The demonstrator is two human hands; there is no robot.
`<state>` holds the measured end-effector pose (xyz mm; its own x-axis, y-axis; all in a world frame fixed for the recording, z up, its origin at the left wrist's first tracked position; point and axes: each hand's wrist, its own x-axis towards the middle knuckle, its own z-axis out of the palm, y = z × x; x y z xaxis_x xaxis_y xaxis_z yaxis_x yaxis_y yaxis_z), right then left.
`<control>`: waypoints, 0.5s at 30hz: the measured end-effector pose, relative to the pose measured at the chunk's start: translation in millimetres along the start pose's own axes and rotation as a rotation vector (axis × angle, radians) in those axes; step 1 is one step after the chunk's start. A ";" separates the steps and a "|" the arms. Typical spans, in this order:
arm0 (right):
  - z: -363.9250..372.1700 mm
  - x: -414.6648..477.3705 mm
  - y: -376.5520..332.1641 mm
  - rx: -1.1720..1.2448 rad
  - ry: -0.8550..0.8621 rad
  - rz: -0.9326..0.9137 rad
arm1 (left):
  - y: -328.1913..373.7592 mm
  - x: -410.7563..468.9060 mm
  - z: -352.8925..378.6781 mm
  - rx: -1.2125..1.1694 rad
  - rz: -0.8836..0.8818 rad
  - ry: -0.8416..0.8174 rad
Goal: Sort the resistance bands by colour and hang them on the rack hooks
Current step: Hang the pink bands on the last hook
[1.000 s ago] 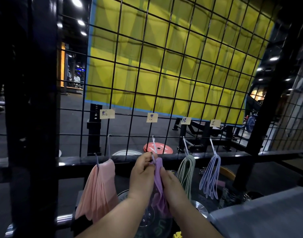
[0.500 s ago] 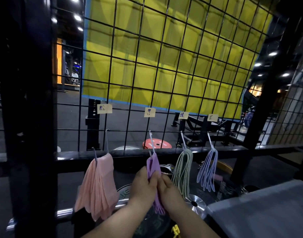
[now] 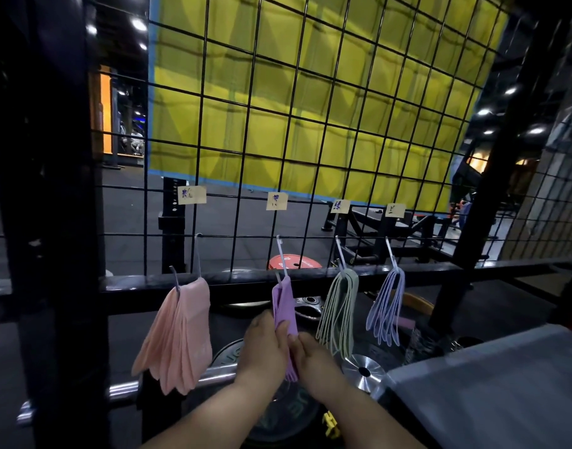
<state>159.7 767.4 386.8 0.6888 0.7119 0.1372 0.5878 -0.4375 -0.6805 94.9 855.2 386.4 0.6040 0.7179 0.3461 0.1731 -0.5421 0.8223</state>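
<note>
Head view: left hand [image 3: 262, 348] and right hand [image 3: 313, 354] now pinch the purple bands [image 3: 284, 303] lower below their hook [image 3: 281, 254], so that colour seems hung.

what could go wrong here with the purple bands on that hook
1. The left hand and right hand both grip the purple bands below their hook. A downward tug might pull the hook loose or slip bands off it.
2. The green bands hang close beside the right hand, so drawing it away may snag them.
</note>
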 end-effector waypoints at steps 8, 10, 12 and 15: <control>-18.4 -14.8 16.3 -0.220 0.120 -0.011 | 5.4 -15.3 2.6 -0.041 0.543 0.460; -30.4 -18.3 19.3 -0.212 0.234 0.020 | 15.0 -15.6 7.5 -0.058 0.630 0.306; -42.5 -20.4 22.8 -0.144 0.333 0.033 | 26.6 -15.1 13.8 -0.039 0.615 0.123; -56.7 -19.6 31.1 0.028 0.469 0.086 | 41.8 -13.1 26.3 -0.032 0.496 -0.039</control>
<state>188.5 708.8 403.8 0.8552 0.3466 0.3854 0.5135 -0.4645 -0.7215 114.7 811.7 404.4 0.6365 0.3593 0.6825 -0.1661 -0.8003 0.5762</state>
